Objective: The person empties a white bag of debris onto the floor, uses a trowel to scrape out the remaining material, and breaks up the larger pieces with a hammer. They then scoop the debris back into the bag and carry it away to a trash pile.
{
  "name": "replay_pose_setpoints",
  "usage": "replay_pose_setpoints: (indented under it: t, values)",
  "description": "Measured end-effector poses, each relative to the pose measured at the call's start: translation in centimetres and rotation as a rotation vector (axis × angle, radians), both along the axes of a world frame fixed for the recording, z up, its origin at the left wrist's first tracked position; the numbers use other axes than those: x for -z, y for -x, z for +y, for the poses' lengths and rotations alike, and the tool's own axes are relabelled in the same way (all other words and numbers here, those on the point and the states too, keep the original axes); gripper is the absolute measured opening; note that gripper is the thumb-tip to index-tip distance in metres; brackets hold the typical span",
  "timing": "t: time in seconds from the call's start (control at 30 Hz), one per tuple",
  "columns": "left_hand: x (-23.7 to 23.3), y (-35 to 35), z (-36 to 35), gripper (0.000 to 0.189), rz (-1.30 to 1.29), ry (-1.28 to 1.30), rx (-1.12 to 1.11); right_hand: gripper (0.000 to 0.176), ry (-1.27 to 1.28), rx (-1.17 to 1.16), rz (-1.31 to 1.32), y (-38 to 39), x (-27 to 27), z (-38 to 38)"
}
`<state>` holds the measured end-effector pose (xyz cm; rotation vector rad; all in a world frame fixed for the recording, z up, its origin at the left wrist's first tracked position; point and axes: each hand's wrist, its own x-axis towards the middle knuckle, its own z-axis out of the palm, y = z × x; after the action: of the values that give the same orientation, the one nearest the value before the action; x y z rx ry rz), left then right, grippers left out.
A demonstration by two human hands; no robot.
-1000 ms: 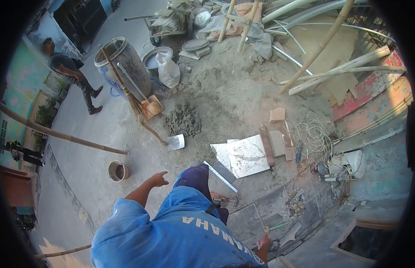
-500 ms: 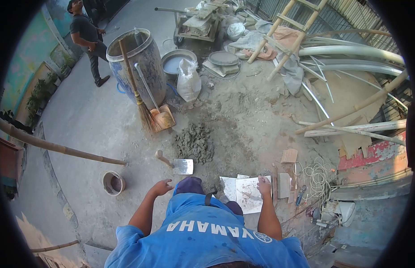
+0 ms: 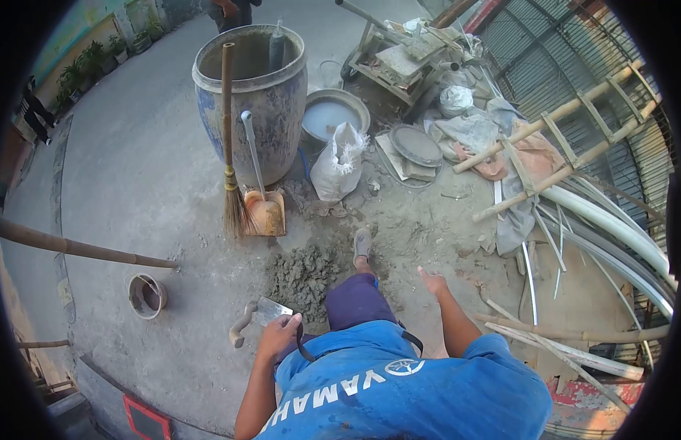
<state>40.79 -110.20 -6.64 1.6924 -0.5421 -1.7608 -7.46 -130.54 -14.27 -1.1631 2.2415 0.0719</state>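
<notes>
L hand (image 3: pixel 280 334): we are curling it by strap (image 3: pixel 302 345), cannot tell if gripping | R hand (image 3: pixel 433 281): we are holding it spread over ground (image 3: pixel 450 242) | hoe (image 3: pixel 243 324): lying near L hand, beside mortar (image 3: pixel 300 275)

A ladder (image 3: pixel 559 139) slants at two o'clock — white pipes (image 3: pixel 612 230) at three, a loaded cart (image 3: pixel 390 82) at one, plants (image 3: pixel 82 72) at ten.
</notes>
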Motion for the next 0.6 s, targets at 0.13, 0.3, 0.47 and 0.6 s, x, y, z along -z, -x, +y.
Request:
replay_pose_setpoints:
  t: [0.13,0.3,0.47,0.6]
  values:
    - [6.1,5.3,-15.4,0.051,-0.796,0.139,-0.103,0.112,0.079,-0.316,-0.014,-6.6,3.5,-27.6]
    - [17.9,12.1,-40.4,0.091,-0.517,-0.205,-0.522,0.117,0.077,-0.645,0.064,-17.5,17.2,-58.3]
    - [29.2,16.3,-60.9,0.110,-0.206,-0.554,-0.736,0.102,0.097,-0.815,0.180,-24.8,29.6,-70.7]
    - [41.8,17.9,-64.2,0.040,-0.031,-0.582,-0.927,0.051,-0.024,-0.934,0.059,-22.1,40.3,-76.1]
